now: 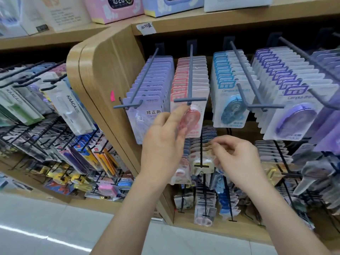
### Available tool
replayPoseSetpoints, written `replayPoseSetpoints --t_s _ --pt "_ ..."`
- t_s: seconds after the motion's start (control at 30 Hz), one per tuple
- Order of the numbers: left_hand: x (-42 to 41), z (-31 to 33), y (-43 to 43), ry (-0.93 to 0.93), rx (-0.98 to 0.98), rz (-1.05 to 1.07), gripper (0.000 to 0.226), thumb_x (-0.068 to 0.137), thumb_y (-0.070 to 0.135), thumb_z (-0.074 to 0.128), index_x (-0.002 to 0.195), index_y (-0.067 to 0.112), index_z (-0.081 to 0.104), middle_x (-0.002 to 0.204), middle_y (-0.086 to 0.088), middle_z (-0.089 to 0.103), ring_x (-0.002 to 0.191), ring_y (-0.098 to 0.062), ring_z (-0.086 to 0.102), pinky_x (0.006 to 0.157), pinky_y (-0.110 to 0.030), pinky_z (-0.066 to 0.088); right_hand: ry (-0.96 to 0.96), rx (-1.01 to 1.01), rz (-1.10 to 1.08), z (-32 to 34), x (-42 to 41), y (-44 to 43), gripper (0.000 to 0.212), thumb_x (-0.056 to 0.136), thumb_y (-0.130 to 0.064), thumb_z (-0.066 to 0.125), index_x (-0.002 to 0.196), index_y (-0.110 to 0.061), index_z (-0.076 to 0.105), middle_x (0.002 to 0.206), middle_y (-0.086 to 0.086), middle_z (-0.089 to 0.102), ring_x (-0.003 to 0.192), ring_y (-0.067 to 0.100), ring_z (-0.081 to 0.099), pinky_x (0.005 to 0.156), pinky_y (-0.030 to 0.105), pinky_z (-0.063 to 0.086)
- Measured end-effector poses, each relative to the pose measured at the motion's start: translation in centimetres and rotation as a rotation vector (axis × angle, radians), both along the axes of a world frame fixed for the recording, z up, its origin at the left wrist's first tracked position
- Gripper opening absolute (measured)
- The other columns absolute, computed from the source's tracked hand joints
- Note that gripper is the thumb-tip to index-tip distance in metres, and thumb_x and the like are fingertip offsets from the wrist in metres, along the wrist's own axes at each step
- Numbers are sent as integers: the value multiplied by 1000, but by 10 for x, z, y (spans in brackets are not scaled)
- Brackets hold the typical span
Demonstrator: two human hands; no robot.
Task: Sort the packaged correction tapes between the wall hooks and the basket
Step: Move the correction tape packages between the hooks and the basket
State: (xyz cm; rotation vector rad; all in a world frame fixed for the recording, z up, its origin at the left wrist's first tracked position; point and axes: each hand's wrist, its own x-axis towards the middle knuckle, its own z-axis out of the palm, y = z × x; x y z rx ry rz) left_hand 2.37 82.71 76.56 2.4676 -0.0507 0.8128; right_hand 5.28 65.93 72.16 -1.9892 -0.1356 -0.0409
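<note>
Packaged correction tapes hang in rows on grey wall hooks: lilac packs (147, 100), pink packs (191, 89), blue packs (230, 100) and purple packs (292, 111). My left hand (163, 142) is raised in front of the pink row, fingers touching the front pink pack just under the hook's crossbar (189, 100). My right hand (237, 159) is lower, its curled fingers pinching at a small pack on a lower hook (202, 162); what it holds is blurred. No basket is in view.
A wooden shelf divider (103, 85) separates this bay from the left bay with KAACA pen packs (71, 107). Lower hooks hold more small packs (272, 153). Boxed clocks (117, 8) stand on the top shelf. Pale floor tiles (46, 227) lie below.
</note>
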Motion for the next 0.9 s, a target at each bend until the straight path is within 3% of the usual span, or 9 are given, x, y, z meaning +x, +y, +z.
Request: replayPoseSetpoints --t_s 0.07,0.17,0.27,0.37,0.5,0.63,0.73,0.8,0.9 --pt "-2 -3 -1 -28 -1 32 52 88 9 68 136 27 56 111 1 58 84 -12 53 72 -21 46 0 -3 70 3 -7 -13 25 94 -18 60 84 -39 67 71 -8 71 66 7 68 64 24 53" --pt "-9 -10 -1 -105 -37 68 48 87 8 71 132 21 60 120 -4 56 97 -8 51 81 -23 49 14 -14 69 1 -15 -33 22 94 -17 61 86 -35 71 69 -7 70 64 5 67 59 19 50" --pt "-22 -16 -2 -199 -66 56 40 86 6 73 124 14 66 117 -7 56 104 -11 52 87 -28 52 50 29 35 0 -27 -47 25 95 -13 60 86 -33 71 71 -7 72 61 6 68 61 25 55" --pt "-31 -25 -3 -198 -114 -40 25 89 8 70 114 10 70 108 -3 60 97 -12 58 82 -36 56 36 34 -10 2 -43 -58 23 94 -13 62 87 -32 72 78 -5 74 70 12 70 68 31 58" --pt "-44 -37 -7 -94 -141 -230 16 91 14 64 104 12 73 94 3 69 84 -3 60 77 -13 49 9 23 -127 0 -76 -74 20 94 -16 63 90 -33 73 81 -6 73 76 17 69 73 38 58" --pt "-57 -51 -21 13 -144 -445 15 92 21 63 99 16 75 86 9 70 79 -4 61 71 -17 48 6 -164 -245 -13 -121 -98 23 91 -19 66 85 -41 69 75 -18 70 71 10 64 63 22 51" --pt "-67 -66 -43 98 -135 -600 18 91 18 62 103 18 75 88 8 71 78 -6 63 69 -26 50 18 -383 -327 -27 -168 -124 19 90 -17 68 94 -35 72 79 -21 69 70 5 64 65 18 49" --pt "-75 -75 -66 143 -123 -709 21 90 15 61 106 18 74 89 6 71 77 -8 64 68 -31 52 43 -532 -408 -39 -202 -146 20 89 -14 68 105 -24 75 90 -15 69 80 11 66 73 24 51" --pt "-88 -91 -109 171 -34 -864 22 85 7 62 101 14 75 92 3 72 85 -9 64 75 -30 52 138 -602 -553 -58 -257 -183 24 89 -15 67 112 -21 73 97 -1 72 89 24 69 79 43 56"
